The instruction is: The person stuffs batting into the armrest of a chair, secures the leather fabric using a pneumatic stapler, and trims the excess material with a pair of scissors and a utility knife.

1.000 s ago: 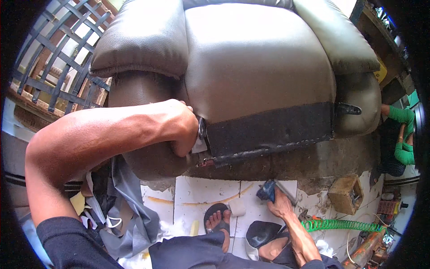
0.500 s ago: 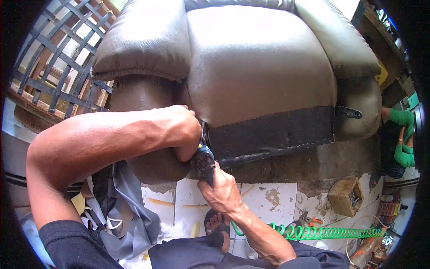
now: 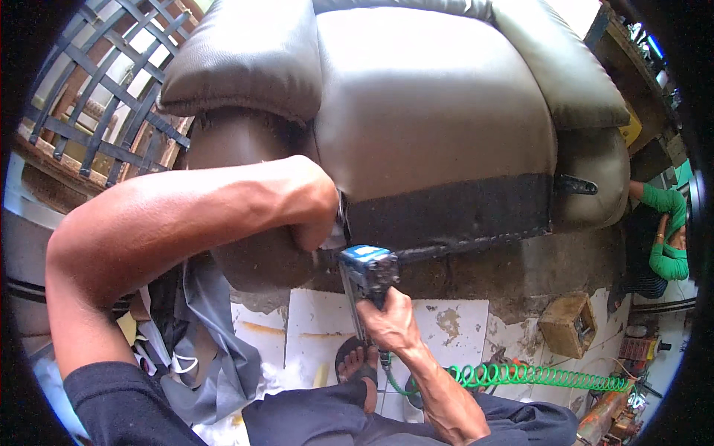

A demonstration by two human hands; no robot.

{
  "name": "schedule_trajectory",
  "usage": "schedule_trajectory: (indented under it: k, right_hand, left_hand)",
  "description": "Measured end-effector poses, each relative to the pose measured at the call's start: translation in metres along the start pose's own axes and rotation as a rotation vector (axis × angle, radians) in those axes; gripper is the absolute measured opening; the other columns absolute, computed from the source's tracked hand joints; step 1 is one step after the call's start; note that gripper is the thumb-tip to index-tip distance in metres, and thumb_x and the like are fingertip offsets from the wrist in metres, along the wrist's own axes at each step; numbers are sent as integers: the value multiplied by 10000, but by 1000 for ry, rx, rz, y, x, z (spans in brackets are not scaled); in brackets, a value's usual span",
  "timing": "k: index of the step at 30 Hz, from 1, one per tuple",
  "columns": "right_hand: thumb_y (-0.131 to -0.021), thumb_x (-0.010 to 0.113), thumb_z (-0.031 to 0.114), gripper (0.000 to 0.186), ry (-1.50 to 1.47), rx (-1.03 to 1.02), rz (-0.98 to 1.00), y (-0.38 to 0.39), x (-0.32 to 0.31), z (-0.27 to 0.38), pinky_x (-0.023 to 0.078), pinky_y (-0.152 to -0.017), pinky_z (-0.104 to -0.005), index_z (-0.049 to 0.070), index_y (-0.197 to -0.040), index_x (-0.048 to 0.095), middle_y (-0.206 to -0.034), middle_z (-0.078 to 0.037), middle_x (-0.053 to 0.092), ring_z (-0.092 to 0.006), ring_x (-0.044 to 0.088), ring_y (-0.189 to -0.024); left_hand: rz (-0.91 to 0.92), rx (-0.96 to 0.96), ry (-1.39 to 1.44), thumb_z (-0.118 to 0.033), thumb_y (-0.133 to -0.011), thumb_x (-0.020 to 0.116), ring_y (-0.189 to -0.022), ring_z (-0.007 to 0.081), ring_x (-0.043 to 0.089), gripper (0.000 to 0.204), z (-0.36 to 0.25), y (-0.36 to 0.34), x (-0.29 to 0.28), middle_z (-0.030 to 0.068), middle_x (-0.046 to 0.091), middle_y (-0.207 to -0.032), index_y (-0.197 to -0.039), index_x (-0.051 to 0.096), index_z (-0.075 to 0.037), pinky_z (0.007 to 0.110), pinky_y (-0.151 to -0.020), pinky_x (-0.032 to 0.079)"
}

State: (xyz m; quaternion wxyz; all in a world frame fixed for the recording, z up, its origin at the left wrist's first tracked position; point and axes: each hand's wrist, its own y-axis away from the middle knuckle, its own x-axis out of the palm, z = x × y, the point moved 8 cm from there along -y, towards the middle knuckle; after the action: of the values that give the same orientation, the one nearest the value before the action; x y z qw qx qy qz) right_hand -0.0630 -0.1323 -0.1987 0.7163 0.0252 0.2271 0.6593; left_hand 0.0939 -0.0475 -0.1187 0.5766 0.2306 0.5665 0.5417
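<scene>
Workshop floor (image 3: 461, 327) is rough tile with patchy concrete, scraps of grey fabric (image 3: 212, 334) lying off to the left of the hands, and a big grey leather armchair (image 3: 439, 111) tipped so its underside faces the person. Left hand (image 3: 316, 212) is balled up tight against the chair's lower front edge, pinching and pulling the covering down over the frame. Right hand (image 3: 390, 323) is wrapped round the grip of a blue pneumatic staple gun (image 3: 366, 273), nose pressed up to the black strip (image 3: 454, 212) just right of the left fist.

If it were me, I'd keep that leather pulled taut, set the nose flat and square on the edge, and keep the fist well off the firing line.

Can't see the actual spot where the nose meets the frame, the left fist and gun body hide it. Trigger finger isn't visible either. Green coiled air hose (image 3: 535, 375) trails off right behind the wrist; someone in a green sleeve (image 3: 662, 230) is cut off at the rim.
</scene>
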Motion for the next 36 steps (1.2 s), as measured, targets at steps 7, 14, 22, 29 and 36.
schedule_trajectory:
  k: [7, 14, 22, 29, 36]
  right_hand:
    - [-877, 546, 129, 247, -974, 303, 289, -10, 31, -41, 479, -473, -350, -27, -1054, 619, -650, -59, 531, -155, 518, -484]
    - [-890, 525, 147, 379, -1241, 321, 427, -19, 41, -30, 462, -464, -343, -51, -1212, 541, -660, -48, 483, -142, 472, -474]
    - [-852, 569, 145, 258, -1046, 445, 563, -35, 40, -12, 441, -447, -326, -33, -1039, 566, -636, -40, 480, -129, 447, -451]
    - [-852, 581, 153, 224, -959, 505, 556, -37, 37, -20, 423, -423, -317, -12, -1002, 572, -636, -34, 483, -128, 451, -445]
    - [-879, 590, 152, 312, -1051, 399, 504, -38, 17, -24, 450, -428, -328, -21, -1138, 592, -660, -38, 509, -123, 461, -446]
  left_hand:
    - [-23, 8, 2, -343, -831, 677, -1210, 178, 565, 381, 0, -5, 9, 61, 653, -1220, -1174, 675, -177, 370, -1042, 396]
    - [-35, 0, 4, -337, -827, 683, -1189, 178, 560, 338, 3, -12, 11, 52, 657, -1182, -1129, 686, -186, 368, -1018, 392]
    - [-35, -8, 2, -330, -823, 690, -1166, 178, 554, 288, 10, -12, 21, 42, 661, -1139, -1077, 699, -196, 364, -990, 388]
    - [-38, -4, -6, -324, -819, 696, -1145, 177, 549, 244, 10, -14, 21, 33, 665, -1102, -1032, 711, -205, 362, -965, 385]
    - [-49, -33, -43, -318, -815, 702, -1124, 177, 544, 201, 20, -24, 31, 25, 669, -1064, -986, 723, -214, 359, -941, 382]
